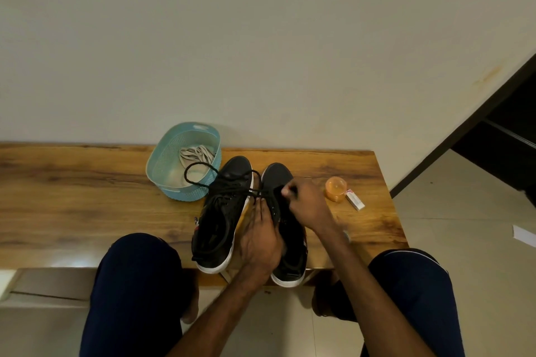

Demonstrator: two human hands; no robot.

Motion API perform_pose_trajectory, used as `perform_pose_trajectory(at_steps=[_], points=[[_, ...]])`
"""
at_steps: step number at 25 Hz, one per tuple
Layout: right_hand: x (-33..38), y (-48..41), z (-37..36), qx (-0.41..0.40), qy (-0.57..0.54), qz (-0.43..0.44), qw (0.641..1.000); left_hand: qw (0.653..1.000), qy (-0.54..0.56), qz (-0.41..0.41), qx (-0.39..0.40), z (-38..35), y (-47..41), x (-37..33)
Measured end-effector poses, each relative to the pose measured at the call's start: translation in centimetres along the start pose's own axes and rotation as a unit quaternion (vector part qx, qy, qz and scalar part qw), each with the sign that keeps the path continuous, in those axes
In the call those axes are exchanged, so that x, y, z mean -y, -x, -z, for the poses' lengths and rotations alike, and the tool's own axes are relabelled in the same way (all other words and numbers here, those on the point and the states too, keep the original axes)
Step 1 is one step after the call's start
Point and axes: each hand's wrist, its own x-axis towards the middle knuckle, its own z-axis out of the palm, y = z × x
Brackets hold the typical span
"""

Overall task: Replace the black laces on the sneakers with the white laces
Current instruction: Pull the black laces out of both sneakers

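Note:
Two black sneakers with white soles stand side by side on the wooden table (87,197), toes away from me. The left sneaker (223,211) still has its black lace (203,180), whose loose loop reaches over the blue basket (162,162). My left hand (261,243) rests on the right sneaker (290,258) near its opening, fingers pointing toward the eyelets. My right hand (304,203) pinches the black lace above the right sneaker's tongue. White laces (197,153) lie bundled inside the basket.
A small orange round container (336,188) and a little white box (355,199) sit at the table's right end. My knees in dark trousers are at the near edge. A pale wall stands behind the table; a dark door frame is at the right.

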Motion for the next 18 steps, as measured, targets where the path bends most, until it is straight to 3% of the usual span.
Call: perform_pose_trajectory(at_steps=[2,3,4,5,6,8,9,11,14,16,18], points=[[0.5,0.3,2.8,-0.039,-0.298,-0.052,0.952,1.0,-0.004,0.003,-0.004,0.1,-0.1,-0.1],[0.3,0.6,4.6,-0.064,-0.385,-0.063,0.918,1.0,-0.008,0.003,-0.007,0.1,-0.1,-0.1],[-0.2,0.7,6.3,-0.073,-0.438,-0.067,0.893,1.0,-0.011,0.004,-0.01,0.1,-0.1,-0.2],[-0.9,0.8,7.6,-0.073,-0.436,-0.07,0.894,1.0,-0.013,0.004,-0.009,0.2,0.0,-0.2],[-1.7,0.8,8.3,-0.064,-0.374,-0.068,0.923,1.0,-0.013,0.004,-0.005,0.3,0.1,-0.3],[-2.7,0.6,7.3,-0.059,-0.148,-0.052,0.986,1.0,-0.016,0.0,-0.003,0.3,0.1,-0.3],[-2.9,0.3,6.1,-0.063,-0.05,-0.021,0.996,1.0,-0.018,-0.001,-0.006,0.3,0.1,-0.3],[-2.4,-0.4,3.0,-0.016,0.048,0.056,0.997,1.0,-0.017,-0.002,-0.004,0.1,0.0,-0.2],[-0.9,-0.6,-0.9,0.051,0.208,0.099,0.972,1.0,-0.011,0.0,0.001,0.0,0.1,-0.2],[-0.6,-0.3,-2.2,0.03,0.274,0.09,0.957,1.0,-0.005,0.001,-0.001,0.0,0.1,-0.2],[-0.3,-0.2,-2.1,0.0,0.268,0.09,0.959,1.0,-0.004,0.001,-0.004,0.0,0.0,-0.2]])
